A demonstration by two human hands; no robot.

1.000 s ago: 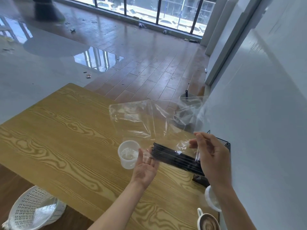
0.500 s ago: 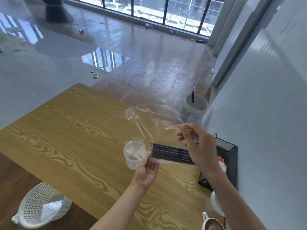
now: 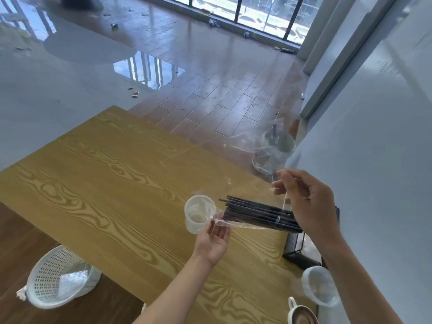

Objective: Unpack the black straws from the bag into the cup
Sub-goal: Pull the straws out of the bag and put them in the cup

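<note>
A bundle of black straws (image 3: 253, 211) lies level in the air inside a clear plastic bag (image 3: 236, 226), its left ends above a clear plastic cup (image 3: 198, 215) that stands upright on the wooden table (image 3: 105, 174). My left hand (image 3: 214, 240) is below the bundle, and its fingertips pinch the bag's lower left edge beside the cup. My right hand (image 3: 307, 205) grips the bundle's right end through the plastic, while its thumb and forefinger pinch a fold of the bag higher up. Loose film trails up and to the right.
A white bucket (image 3: 277, 149) with a dark stick in it stands on the floor beyond the table. A black mesh holder (image 3: 295, 250), a clear lidded tub (image 3: 320, 288) and a coffee mug (image 3: 301, 315) sit near the wall. A white basket (image 3: 58, 277) is at the lower left.
The billowing bag has flattened and drawn toward my right hand. The straw bundle has tipped level, and its left ends are closer to the cup. My right hand rose a little.
</note>
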